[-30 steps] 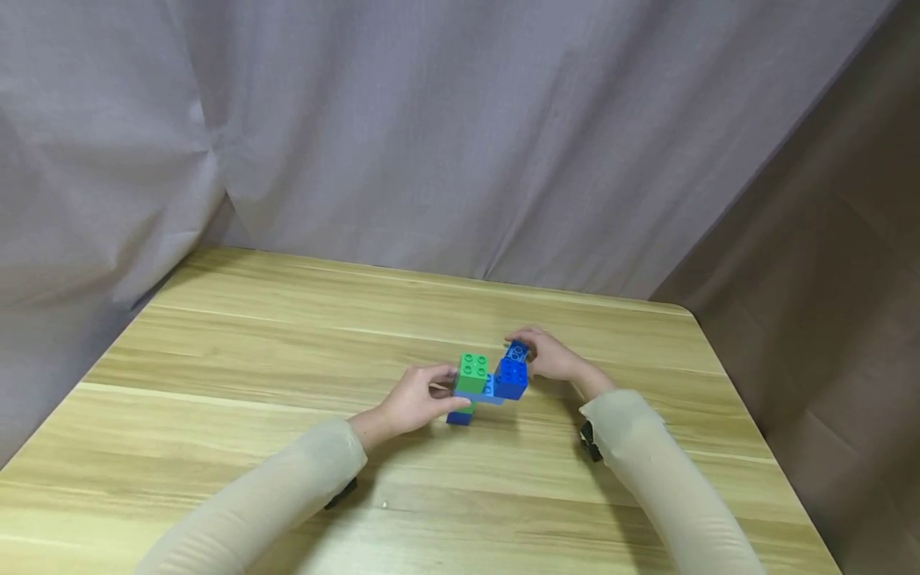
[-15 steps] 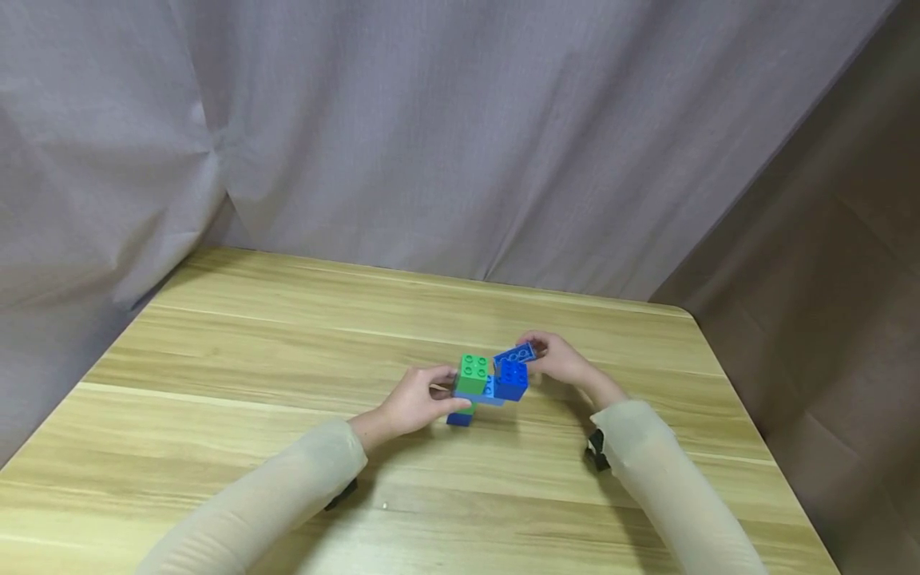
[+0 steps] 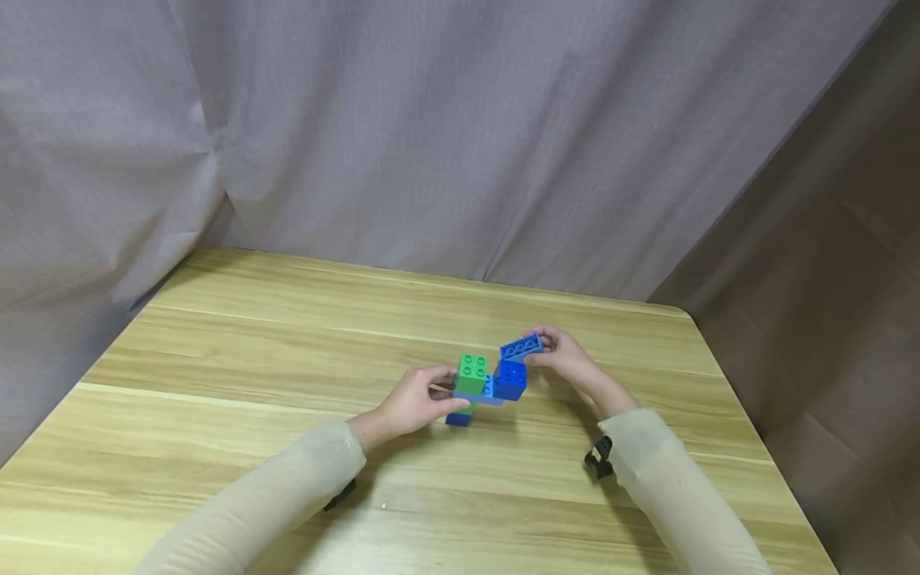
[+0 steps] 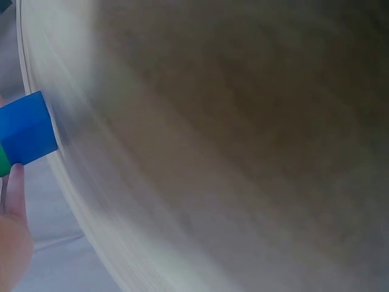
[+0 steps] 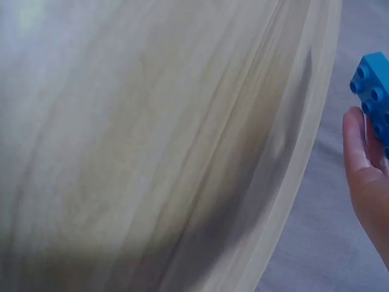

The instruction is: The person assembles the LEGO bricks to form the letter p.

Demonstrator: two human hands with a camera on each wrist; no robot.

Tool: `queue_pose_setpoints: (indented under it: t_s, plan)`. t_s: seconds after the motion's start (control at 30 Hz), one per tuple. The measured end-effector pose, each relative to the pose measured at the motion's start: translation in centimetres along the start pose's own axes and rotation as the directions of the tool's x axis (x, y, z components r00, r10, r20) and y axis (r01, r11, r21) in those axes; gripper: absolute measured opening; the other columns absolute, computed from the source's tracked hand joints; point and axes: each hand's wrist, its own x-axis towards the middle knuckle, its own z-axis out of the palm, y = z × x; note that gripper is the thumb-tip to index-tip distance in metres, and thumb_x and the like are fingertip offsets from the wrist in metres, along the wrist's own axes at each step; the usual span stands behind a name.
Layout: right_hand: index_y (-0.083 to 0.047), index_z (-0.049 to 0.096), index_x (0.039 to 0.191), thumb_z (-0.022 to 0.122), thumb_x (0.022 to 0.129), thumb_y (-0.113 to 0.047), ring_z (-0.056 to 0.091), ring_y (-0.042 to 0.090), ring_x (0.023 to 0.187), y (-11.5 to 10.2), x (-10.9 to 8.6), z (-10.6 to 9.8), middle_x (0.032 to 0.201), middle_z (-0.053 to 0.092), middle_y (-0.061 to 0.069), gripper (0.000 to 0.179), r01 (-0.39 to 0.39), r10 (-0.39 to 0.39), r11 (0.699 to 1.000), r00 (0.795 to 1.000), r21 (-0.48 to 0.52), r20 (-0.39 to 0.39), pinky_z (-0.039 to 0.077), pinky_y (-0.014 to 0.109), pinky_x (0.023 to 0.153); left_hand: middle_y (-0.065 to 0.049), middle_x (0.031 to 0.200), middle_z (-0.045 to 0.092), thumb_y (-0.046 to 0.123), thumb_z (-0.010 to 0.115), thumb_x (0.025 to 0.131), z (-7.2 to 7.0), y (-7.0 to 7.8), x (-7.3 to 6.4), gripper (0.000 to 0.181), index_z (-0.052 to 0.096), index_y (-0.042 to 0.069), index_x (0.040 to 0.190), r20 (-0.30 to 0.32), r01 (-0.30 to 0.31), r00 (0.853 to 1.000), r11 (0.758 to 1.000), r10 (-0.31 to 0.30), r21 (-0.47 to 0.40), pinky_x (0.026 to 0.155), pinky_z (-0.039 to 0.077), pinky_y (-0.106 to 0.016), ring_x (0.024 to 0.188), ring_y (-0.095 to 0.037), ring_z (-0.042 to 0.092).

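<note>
My left hand grips a small build of toy building bricks between thumb and fingers. At its top left is a green brick, on a light blue brick that also bears a dark blue brick at the right. Below hang a green piece and another blue brick, which the left wrist view shows as a blue block. My right hand pinches a long blue brick by its right end, hollow underside facing the head camera. Its studs show in the right wrist view.
A wood-grain table lies under both hands. Grey curtain hangs behind its far edge, and brown curtain runs along the right side. Black straps sit at the wrists.
The long blue brick has been turned in my right hand, from pointing away to lying crosswise with its underside showing. That hand has shifted slightly right. My left hand keeps its place.
</note>
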Motion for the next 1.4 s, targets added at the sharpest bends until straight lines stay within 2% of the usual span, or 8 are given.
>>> queue_pose_setpoints:
  t_s: [0.2,0.3,0.43,0.67,0.9,1.07,1.2,1.4]
  plan:
    - [0.008,0.036,0.135,0.061,0.086,-0.004,0.056,0.004,0.089,-0.2,-0.5,0.1,0.108,0.054,0.002,0.056,0.011,-0.006,0.989,0.999,0.144,-0.033,0.052,0.016,0.077,-0.014,0.108,0.067,0.02,0.071,0.083,0.0,-0.1,0.0,0.039,0.059,0.001,0.115,0.006,0.017,1.0,1.0,-0.017,-0.019,0.083,0.056,-0.021,0.101,-0.024,0.066]
    - [0.006,0.033,0.138,0.059,0.088,-0.007,0.054,0.005,0.092,-0.4,-0.7,0.2,0.117,0.05,0.009,0.058,-0.01,0.018,0.977,0.999,0.211,-0.035,0.052,0.017,0.077,-0.014,0.108,0.067,0.021,0.071,0.083,0.0,-0.1,0.0,0.04,0.058,0.001,0.116,0.005,0.015,1.0,1.0,-0.015,-0.017,0.084,0.056,-0.023,0.1,-0.024,0.065]
    - [0.003,0.035,0.14,0.06,0.09,-0.011,0.052,0.005,0.099,-0.6,-1.0,0.3,0.135,0.041,0.023,0.058,-0.006,0.013,0.985,0.999,0.172,-0.038,0.05,0.016,0.082,-0.013,0.108,0.066,0.022,0.071,0.083,0.0,-0.1,-0.1,0.044,0.056,0.002,0.119,-0.002,0.02,1.0,1.0,-0.02,-0.015,0.086,0.056,-0.025,0.101,-0.024,0.064]
    - [0.009,0.041,0.131,0.061,0.086,-0.005,0.055,0.001,0.089,-1.2,-1.5,0.3,0.111,0.053,0.008,0.051,0.019,-0.011,0.997,0.995,0.073,-0.103,0.049,0.013,0.079,-0.011,0.116,0.063,0.021,0.074,0.081,-0.1,0.2,-0.1,0.052,0.052,0.003,0.125,-0.027,-0.002,1.0,1.0,0.001,-0.003,0.095,0.052,-0.032,0.109,-0.024,0.06]
    - [0.008,0.04,0.134,0.062,0.086,-0.006,0.052,0.005,0.097,-2.0,-2.2,-0.3,0.127,0.049,0.024,0.055,0.009,-0.009,1.0,0.991,0.006,-0.132,0.046,0.009,0.082,-0.008,0.118,0.063,0.025,0.074,0.08,-0.5,0.9,0.3,0.052,0.053,0.007,0.124,-0.075,-0.032,0.997,0.999,0.034,0.034,0.098,0.05,-0.038,0.113,-0.025,0.058]
    - [0.005,0.043,0.135,0.065,0.087,-0.012,0.05,0.01,0.105,-2.8,-2.7,-0.6,0.134,0.047,0.026,0.055,0.015,-0.017,1.0,0.99,-0.015,-0.141,0.045,0.008,0.083,-0.009,0.113,0.066,0.025,0.074,0.08,-0.9,1.5,0.6,0.045,0.059,0.008,0.118,-0.08,-0.02,0.997,1.0,0.021,0.015,0.096,0.051,-0.041,0.109,-0.027,0.06]
    - [0.003,0.047,0.133,0.066,0.086,-0.014,0.051,0.011,0.101,-3.6,-3.1,-0.9,0.132,0.048,0.026,0.054,0.032,-0.038,0.998,0.989,-0.045,-0.145,0.048,0.011,0.079,-0.006,0.103,0.068,0.026,0.075,0.079,-1.1,1.5,0.7,0.034,0.064,0.01,0.107,-0.07,-0.011,0.998,1.0,0.012,0.01,0.094,0.052,-0.042,0.102,-0.024,0.063]
    - [0.002,0.05,0.131,0.068,0.084,-0.012,0.053,0.008,0.094,-5.1,-3.7,-0.9,0.129,0.051,0.024,0.052,0.069,-0.079,0.995,0.987,-0.077,-0.143,0.051,0.014,0.076,-0.006,0.098,0.068,0.023,0.075,0.079,-1.1,1.4,0.8,0.034,0.063,0.007,0.106,-0.056,-0.021,0.998,1.0,0.02,-0.011,0.093,0.053,-0.041,0.096,-0.021,0.064]
